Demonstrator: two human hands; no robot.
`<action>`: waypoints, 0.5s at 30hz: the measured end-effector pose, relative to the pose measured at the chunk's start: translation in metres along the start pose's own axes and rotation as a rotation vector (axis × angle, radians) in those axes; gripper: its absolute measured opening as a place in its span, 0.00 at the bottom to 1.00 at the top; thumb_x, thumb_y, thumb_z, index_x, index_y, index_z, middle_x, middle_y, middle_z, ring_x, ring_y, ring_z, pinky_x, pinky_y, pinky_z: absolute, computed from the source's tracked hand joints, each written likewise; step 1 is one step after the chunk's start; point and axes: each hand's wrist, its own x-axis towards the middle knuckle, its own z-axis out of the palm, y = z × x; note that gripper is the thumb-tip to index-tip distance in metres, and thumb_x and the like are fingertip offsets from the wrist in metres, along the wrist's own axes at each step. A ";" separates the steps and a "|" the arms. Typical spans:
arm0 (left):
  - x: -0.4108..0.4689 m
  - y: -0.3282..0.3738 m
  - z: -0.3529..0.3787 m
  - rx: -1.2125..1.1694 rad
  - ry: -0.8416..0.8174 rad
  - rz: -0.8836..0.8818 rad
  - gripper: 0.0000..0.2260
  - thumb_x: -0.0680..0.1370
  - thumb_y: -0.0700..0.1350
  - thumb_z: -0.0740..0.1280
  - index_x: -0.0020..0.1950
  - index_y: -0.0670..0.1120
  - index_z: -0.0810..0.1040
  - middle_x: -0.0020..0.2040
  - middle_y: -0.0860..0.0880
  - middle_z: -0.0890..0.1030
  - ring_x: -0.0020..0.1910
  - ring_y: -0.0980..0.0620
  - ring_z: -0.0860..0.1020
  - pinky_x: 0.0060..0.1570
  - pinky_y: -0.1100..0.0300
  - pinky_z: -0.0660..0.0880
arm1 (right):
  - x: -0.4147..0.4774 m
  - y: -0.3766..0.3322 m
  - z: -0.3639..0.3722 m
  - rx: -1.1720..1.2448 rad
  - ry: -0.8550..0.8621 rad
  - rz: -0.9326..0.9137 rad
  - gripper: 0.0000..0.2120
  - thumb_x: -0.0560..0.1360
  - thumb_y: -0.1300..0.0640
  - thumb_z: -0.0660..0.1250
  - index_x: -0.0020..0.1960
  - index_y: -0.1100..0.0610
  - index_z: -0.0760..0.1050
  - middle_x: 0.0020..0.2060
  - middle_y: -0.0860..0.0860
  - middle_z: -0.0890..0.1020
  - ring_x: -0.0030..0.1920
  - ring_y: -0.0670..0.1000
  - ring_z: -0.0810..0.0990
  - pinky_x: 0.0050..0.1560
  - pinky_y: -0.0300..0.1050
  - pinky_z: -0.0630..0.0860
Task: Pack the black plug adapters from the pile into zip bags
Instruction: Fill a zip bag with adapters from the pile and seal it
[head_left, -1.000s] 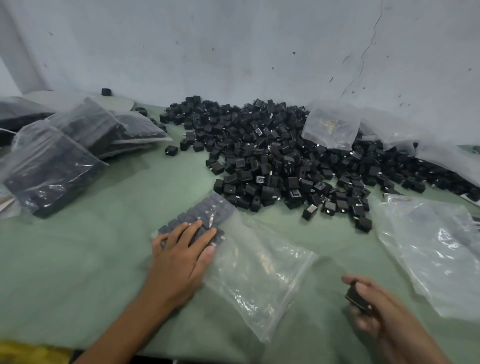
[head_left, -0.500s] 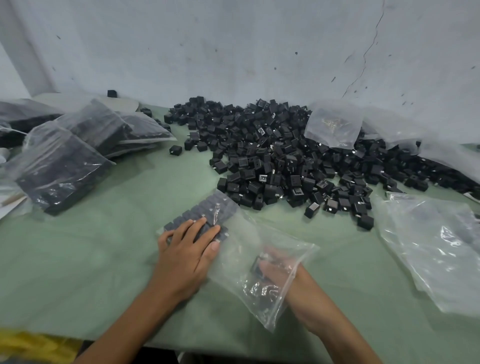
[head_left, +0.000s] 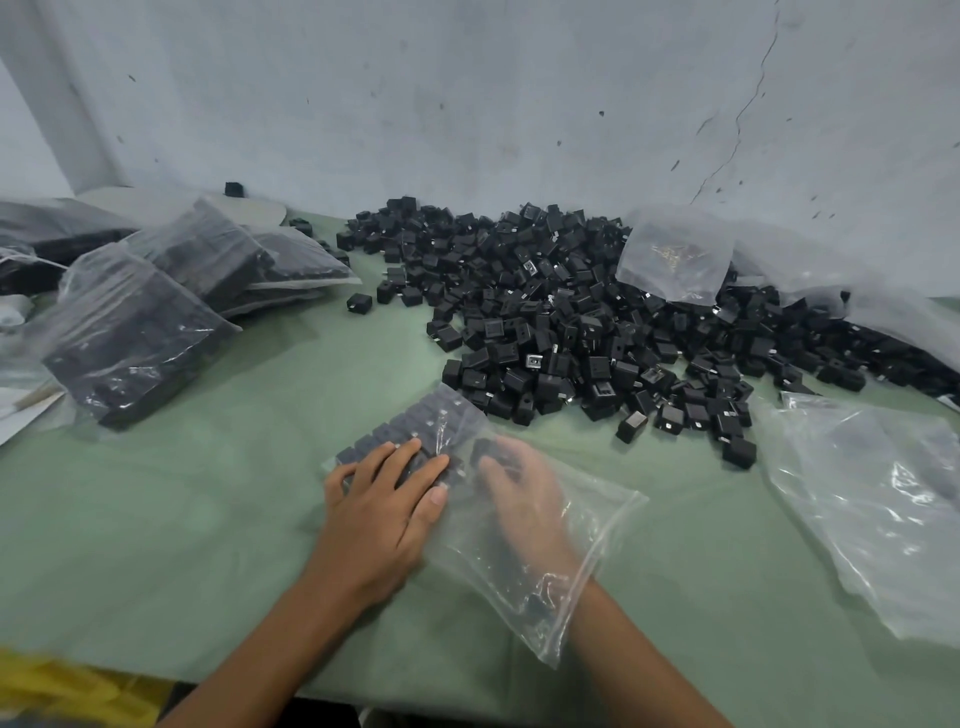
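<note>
Far from done — filled zip bags (head_left: 135, 332) lie at ten o'clock, a big pile of black plug adapters (head_left: 597, 322) waits at one, and the flat left hand (head_left: 384, 514) presses rows in the part-filled zip bag (head_left: 608, 519) while the right hand (head_left: 519, 493) reaches inside, grip too blurred to tell

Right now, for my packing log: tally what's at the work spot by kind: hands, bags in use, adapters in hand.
Hands: 2, left hand and right hand
Bag in use: 1
Adapter held inside it, blurred: 1
Total: 4
</note>
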 end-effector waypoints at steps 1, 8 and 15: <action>0.000 0.000 0.000 0.000 0.000 0.000 0.24 0.84 0.62 0.42 0.73 0.63 0.69 0.73 0.58 0.70 0.73 0.55 0.62 0.69 0.53 0.51 | 0.001 -0.001 0.002 -0.006 0.012 -0.025 0.12 0.77 0.56 0.67 0.59 0.47 0.78 0.52 0.41 0.83 0.52 0.36 0.80 0.55 0.40 0.77; 0.000 0.001 -0.001 0.001 0.003 0.000 0.25 0.83 0.62 0.41 0.74 0.63 0.69 0.73 0.58 0.69 0.74 0.55 0.61 0.68 0.53 0.52 | -0.001 -0.003 0.008 -0.177 -0.062 -0.108 0.16 0.81 0.55 0.64 0.68 0.50 0.75 0.61 0.47 0.79 0.61 0.45 0.77 0.66 0.49 0.73; 0.000 0.001 -0.001 0.011 -0.016 -0.005 0.26 0.83 0.62 0.40 0.74 0.62 0.68 0.74 0.57 0.69 0.74 0.55 0.61 0.68 0.52 0.53 | 0.001 -0.005 0.001 -0.325 -0.146 -0.100 0.18 0.84 0.54 0.59 0.73 0.51 0.71 0.70 0.46 0.74 0.70 0.46 0.71 0.73 0.48 0.66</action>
